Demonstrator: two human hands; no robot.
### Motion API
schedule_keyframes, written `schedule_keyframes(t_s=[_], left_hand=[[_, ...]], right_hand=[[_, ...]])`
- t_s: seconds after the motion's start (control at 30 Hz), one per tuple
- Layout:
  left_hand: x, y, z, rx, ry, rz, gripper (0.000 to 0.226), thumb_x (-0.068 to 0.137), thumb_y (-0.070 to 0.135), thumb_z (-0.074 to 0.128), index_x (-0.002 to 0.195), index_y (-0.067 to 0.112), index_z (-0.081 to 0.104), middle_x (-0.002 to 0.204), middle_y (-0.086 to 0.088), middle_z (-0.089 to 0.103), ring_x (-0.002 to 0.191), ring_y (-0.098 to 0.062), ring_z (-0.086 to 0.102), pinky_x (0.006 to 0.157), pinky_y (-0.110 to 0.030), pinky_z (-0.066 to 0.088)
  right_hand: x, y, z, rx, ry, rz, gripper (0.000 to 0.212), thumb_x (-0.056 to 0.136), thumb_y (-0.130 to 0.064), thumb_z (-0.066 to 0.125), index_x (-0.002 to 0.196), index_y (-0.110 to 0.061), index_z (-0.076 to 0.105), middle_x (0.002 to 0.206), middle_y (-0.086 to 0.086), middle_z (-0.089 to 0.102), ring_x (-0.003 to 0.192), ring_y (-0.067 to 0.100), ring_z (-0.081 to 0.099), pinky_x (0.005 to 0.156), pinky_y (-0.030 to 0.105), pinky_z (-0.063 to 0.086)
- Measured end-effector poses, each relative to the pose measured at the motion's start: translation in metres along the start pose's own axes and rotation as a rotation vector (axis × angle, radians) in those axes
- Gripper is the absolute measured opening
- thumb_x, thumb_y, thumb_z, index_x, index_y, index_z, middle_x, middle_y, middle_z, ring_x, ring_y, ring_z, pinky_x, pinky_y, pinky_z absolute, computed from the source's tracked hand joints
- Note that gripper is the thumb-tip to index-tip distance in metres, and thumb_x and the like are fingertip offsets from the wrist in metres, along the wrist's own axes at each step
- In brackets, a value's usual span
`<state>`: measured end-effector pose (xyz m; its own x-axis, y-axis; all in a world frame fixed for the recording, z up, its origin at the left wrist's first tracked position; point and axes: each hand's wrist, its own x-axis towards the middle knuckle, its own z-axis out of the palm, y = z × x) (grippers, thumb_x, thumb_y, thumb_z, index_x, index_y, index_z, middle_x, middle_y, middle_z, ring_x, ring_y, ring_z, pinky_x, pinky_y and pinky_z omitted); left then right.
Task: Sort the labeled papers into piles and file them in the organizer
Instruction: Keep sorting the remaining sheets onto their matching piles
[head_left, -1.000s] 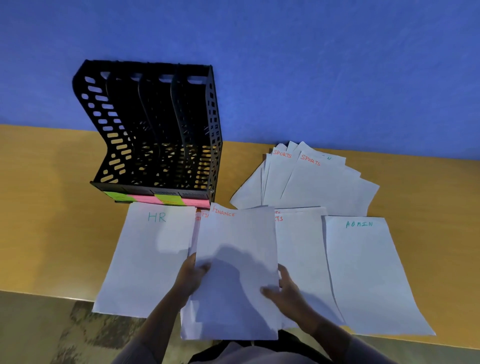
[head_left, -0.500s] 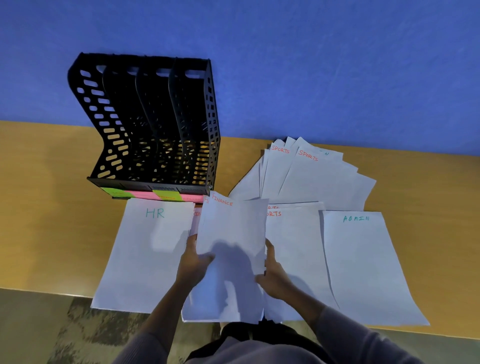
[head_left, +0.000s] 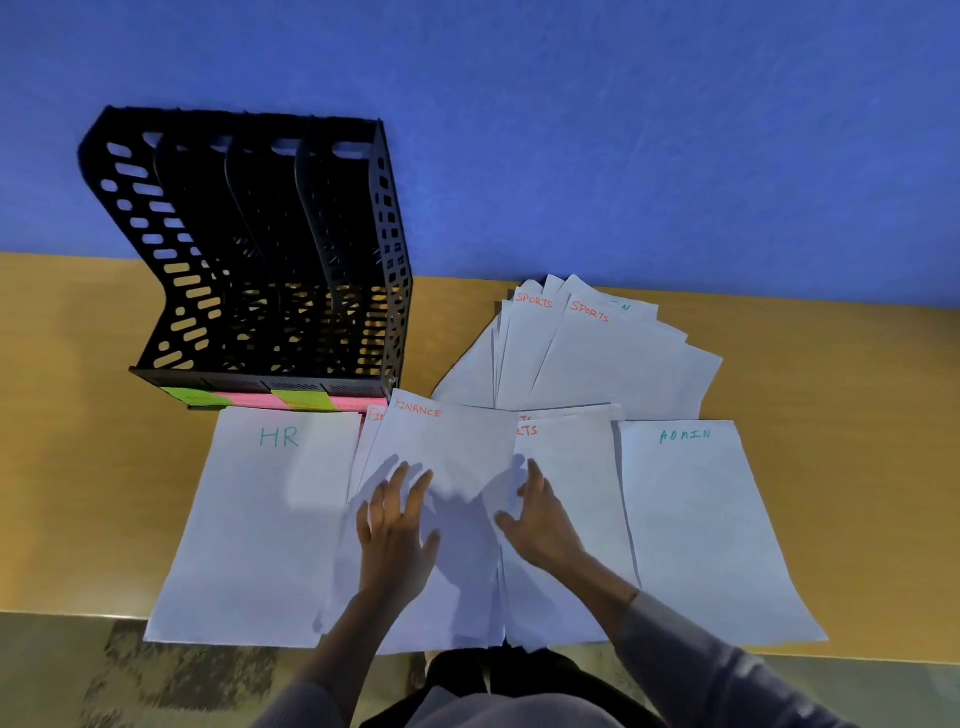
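Head view: both hands lie on the FINANCE pile (head_left: 452, 457), second in a row of four along the near edge of the desk (head_left: 78, 441), with the HR sheet (head_left: 249, 519) to its left and the SPORTS pile (head_left: 576, 499) and ADMIN sheet (head_left: 696, 519) to its right. The left hand (head_left: 397, 530) rests flat on it, fingers spread and straight, gripping nothing. The right hand (head_left: 540, 519) is likewise open, fingers straight along the pile's right side where it overlaps the SPORTS pile.

Each sorted sheet runs lengthwise from the near edge toward the far edge, label at the far end. The next pick, I judge, turns on the unsorted fan (head_left: 613, 358). It lies beyond the row, toward the far edge and to the right of both hands, so the right hand is nearer (its top sheets read SPORTS). The black organizer (head_left: 270, 260) stands just beyond the HR sheet, on the left hand's side.
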<state>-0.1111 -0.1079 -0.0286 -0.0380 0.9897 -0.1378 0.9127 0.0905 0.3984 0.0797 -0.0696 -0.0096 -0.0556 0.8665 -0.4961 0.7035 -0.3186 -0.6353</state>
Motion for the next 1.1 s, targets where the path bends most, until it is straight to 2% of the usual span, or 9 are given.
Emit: schedule_keyframes(t_s=[0.1, 0.23, 0.33, 0.43, 0.63, 0.8, 0.93, 1.1], left_hand=[[0.01, 0.004, 0.005, -0.036, -0.048, 0.076, 0.065, 0.08, 0.024, 0.073, 0.14, 0.019, 0.048, 0.153, -0.008, 0.035, 0.14, -0.033, 0.034, 0.11, -0.054, 0.034], [0.031, 0.013, 0.013, -0.039, -0.146, 0.113, 0.062, 0.092, 0.037, 0.057, 0.148, 0.03, 0.032, 0.161, 0.004, 0.015, 0.148, -0.022, 0.015, 0.119, -0.045, 0.017], [0.05, 0.028, 0.018, -0.025, -0.184, 0.145, 0.061, 0.094, 0.044, 0.049, 0.149, 0.033, 0.027, 0.161, 0.006, 0.01, 0.149, -0.02, 0.009, 0.12, -0.044, 0.011], [0.075, 0.046, 0.02, -0.003, -0.217, 0.174, 0.06, 0.095, 0.044, 0.046, 0.15, 0.032, 0.024, 0.162, 0.007, 0.008, 0.149, -0.019, 0.006, 0.12, -0.043, 0.009], [0.144, 0.082, 0.011, -0.016, -0.188, 0.184, 0.061, 0.094, 0.041, 0.052, 0.148, 0.025, 0.03, 0.159, 0.004, 0.019, 0.148, -0.018, 0.012, 0.12, -0.037, 0.015], [0.194, 0.099, 0.0, -0.069, -0.226, -0.028, 0.069, 0.089, 0.04, 0.059, 0.148, 0.021, 0.03, 0.158, 0.0, 0.023, 0.146, -0.021, 0.017, 0.116, -0.036, 0.02], [0.212, 0.1, 0.004, 0.027, -0.318, -0.102, 0.071, 0.088, 0.039, 0.057, 0.149, 0.022, 0.026, 0.159, 0.001, 0.021, 0.145, -0.023, 0.019, 0.116, -0.039, 0.022], [0.217, 0.106, 0.014, 0.056, -0.408, -0.07, 0.075, 0.085, 0.037, 0.059, 0.15, 0.022, 0.025, 0.159, 0.001, 0.022, 0.145, -0.024, 0.022, 0.117, -0.045, 0.024]], right_hand=[[0.016, 0.01, -0.028, -0.013, 0.047, 0.026, 0.073, 0.089, -0.025, 0.065, 0.149, -0.006, 0.028, 0.142, 0.015, 0.045, 0.124, 0.031, 0.052, 0.098, 0.033, 0.044], [0.047, 0.024, -0.075, -0.009, 0.187, 0.102, 0.058, 0.087, -0.021, 0.066, 0.139, -0.006, 0.045, 0.133, 0.017, 0.053, 0.116, 0.032, 0.057, 0.095, 0.031, 0.044], [0.074, 0.036, -0.115, -0.006, 0.311, 0.137, 0.054, 0.084, -0.019, 0.068, 0.133, -0.005, 0.051, 0.128, 0.02, 0.055, 0.115, 0.037, 0.058, 0.095, 0.037, 0.046], [0.098, 0.052, -0.148, -0.036, 0.361, 0.227, 0.062, 0.082, -0.023, 0.069, 0.137, -0.006, 0.045, 0.134, 0.021, 0.049, 0.12, 0.041, 0.053, 0.099, 0.045, 0.047], [0.124, 0.092, -0.185, -0.055, 0.445, 0.433, 0.079, 0.075, -0.026, 0.074, 0.141, -0.006, 0.035, 0.14, 0.019, 0.04, 0.129, 0.04, 0.04, 0.101, 0.046, 0.041], [0.13, 0.113, -0.198, 0.041, 0.486, 0.601, 0.092, 0.067, -0.027, 0.085, 0.138, -0.003, 0.03, 0.14, 0.02, 0.037, 0.13, 0.04, 0.042, 0.1, 0.047, 0.044], [0.138, 0.124, -0.202, 0.158, 0.456, 0.616, 0.088, 0.068, -0.02, 0.086, 0.136, -0.002, 0.033, 0.138, 0.02, 0.045, 0.124, 0.038, 0.05, 0.097, 0.046, 0.049], [0.152, 0.129, -0.204, 0.288, 0.465, 0.547, 0.077, 0.074, -0.01, 0.08, 0.138, -0.003, 0.038, 0.133, 0.019, 0.053, 0.121, 0.035, 0.054, 0.083, 0.033, 0.046]])
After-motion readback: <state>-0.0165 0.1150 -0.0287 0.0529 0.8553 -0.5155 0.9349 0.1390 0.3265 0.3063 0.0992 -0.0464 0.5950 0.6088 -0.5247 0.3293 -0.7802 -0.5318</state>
